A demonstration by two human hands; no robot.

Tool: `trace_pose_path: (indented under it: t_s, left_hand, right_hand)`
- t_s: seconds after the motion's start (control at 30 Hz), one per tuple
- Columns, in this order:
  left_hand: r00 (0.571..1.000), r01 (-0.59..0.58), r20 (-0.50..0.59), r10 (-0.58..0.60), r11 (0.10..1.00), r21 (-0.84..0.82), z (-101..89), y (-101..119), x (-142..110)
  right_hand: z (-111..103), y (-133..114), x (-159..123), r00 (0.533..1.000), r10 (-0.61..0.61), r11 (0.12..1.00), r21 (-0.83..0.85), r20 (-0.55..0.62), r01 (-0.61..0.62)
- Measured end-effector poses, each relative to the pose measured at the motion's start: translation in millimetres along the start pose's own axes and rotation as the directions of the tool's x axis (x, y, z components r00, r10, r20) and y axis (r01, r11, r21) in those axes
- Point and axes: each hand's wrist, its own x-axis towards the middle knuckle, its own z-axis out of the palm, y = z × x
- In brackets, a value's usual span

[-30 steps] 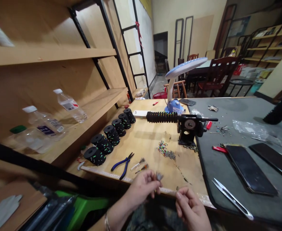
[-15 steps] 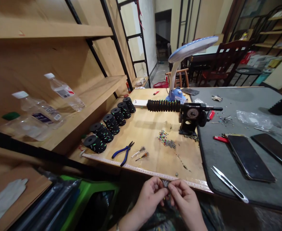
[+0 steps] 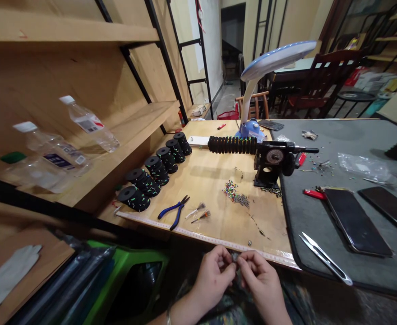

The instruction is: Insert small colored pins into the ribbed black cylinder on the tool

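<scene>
Low in front of the table edge, my left hand [image 3: 214,274] and my right hand [image 3: 262,279] meet with their fingertips pinched. Between them shows a small grey tuft [image 3: 234,257] of fine strands, mostly covered by the fingers. Just beyond, a small metal piece [image 3: 249,243] lies near the tape measure strip [image 3: 215,244] along the edge. Two little bundles with wispy ends, a white one [image 3: 195,211] and an orange-black one [image 3: 201,217], rest beside blue-handled pliers [image 3: 174,212]. Farther in are coloured beads [image 3: 230,189] and a heap of tiny metal parts [image 3: 242,201].
Black spools [image 3: 134,198] line the left side. A winding device [image 3: 273,160] carries a black ribbed roll [image 3: 233,145], with a blue-white lamp [image 3: 251,128] behind. On the grey mat [image 3: 300,216] lie thread snips [image 3: 325,258] and phones [image 3: 357,221]. Bottles stand on the left shelf [image 3: 144,122].
My right hand has moved left to meet my left hand at the grey tuft, and both now sit below the table edge. The view has tilted down. Objects on the table look unmoved.
</scene>
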Motion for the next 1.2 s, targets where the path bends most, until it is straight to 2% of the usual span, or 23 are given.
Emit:
trace_pose_path:
  t_s: [0.2, 0.33, 0.43, 0.63, 0.87, 1.2]
  left_hand:
    - [0.997, 0.048, 0.066, -0.035, 0.978, -0.202, 1.2, 10, 0]
    - [0.994, 0.081, 0.093, -0.057, 0.956, -0.283, 2.5, 16, -1]
    - [0.992, 0.099, 0.106, -0.073, 0.957, -0.274, 2.3, 16, -2]
    - [0.993, 0.114, 0.045, -0.107, 0.973, -0.201, -3.7, 11, -6]
    - [0.996, 0.088, 0.007, -0.088, 0.986, -0.139, -8.2, 5, -7]
    - [0.999, 0.013, -0.036, -0.014, 0.999, -0.031, -6.6, 7, -9]
  right_hand:
    - [2, -2, 2, 0.994, 0.109, 0.989, 0.103, -0.016, -0.106]
    - [3, -6, 0, 0.994, 0.113, 0.987, 0.114, -0.014, -0.11]
    - [4, -9, -2, 0.994, 0.11, 0.986, 0.122, 0.004, -0.11]
    - [-1, -3, -9, 0.996, 0.084, 0.995, 0.049, -0.018, -0.083]
    - [-9, 12, -16, 0.997, 0.07, 0.995, -0.076, 0.039, -0.067]
    - [-7, 14, -15, 0.995, 0.084, 0.992, -0.093, 0.045, -0.079]
